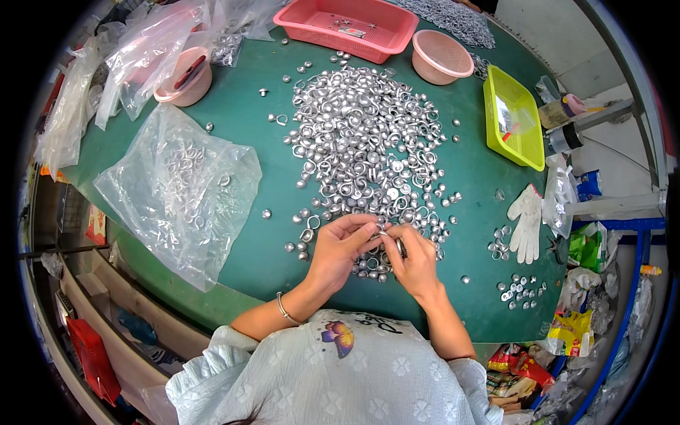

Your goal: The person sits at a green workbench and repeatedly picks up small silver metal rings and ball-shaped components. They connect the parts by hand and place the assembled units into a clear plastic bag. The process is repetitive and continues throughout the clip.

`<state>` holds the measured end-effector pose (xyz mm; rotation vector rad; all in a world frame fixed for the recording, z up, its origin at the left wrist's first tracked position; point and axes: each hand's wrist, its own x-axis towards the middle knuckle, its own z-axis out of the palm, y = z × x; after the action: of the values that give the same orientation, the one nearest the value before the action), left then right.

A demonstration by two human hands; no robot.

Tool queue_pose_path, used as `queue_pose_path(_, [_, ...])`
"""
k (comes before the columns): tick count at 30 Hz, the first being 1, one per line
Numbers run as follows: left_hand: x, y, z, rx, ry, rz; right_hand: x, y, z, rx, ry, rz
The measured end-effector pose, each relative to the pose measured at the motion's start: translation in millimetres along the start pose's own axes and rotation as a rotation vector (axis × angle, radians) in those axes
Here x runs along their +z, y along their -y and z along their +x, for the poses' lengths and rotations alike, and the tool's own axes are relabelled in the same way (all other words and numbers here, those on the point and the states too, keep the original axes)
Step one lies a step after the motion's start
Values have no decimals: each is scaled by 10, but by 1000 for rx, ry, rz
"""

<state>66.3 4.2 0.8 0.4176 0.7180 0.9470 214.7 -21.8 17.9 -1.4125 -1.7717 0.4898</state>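
My left hand [336, 251] and my right hand [416, 268] meet at the near edge of a large pile of silver metal rings and domed pieces [365, 113]. Both hands are closed, with the fingertips pinched together around a small silver metal ring [383, 234]. Its exact shape is partly hidden by my fingers. A dark, shiny bit shows between the fingers of my right hand, too small to make out. Several loose rings and domes lie under and beside both hands on the green tabletop [262, 248].
A clear plastic bag [127, 184] with rings on it lies at left. Behind stand a red basket [393, 46], a pink bowl [443, 67] and another pink bowl [202, 88] holding a red-handled tool. At right are a lime tray [520, 152], a white glove [525, 223] and small domed pieces [520, 292].
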Motion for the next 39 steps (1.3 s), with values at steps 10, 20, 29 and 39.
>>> queue_pose_path(10, [-71,-215,69,-79,231,562,-220,-17,21,-93,29,127])
queue_pose_path(20, [140,-252,-35,-29,264,328,-252,-31,-94,271,9,483])
queue_pose_path(29, [137,-163,-56,199,325,744,-181,16,-111,591,-47,943])
queue_pose_path(39, [245,-191,-150,416,293,855,-157,123,-134,414,-128,636])
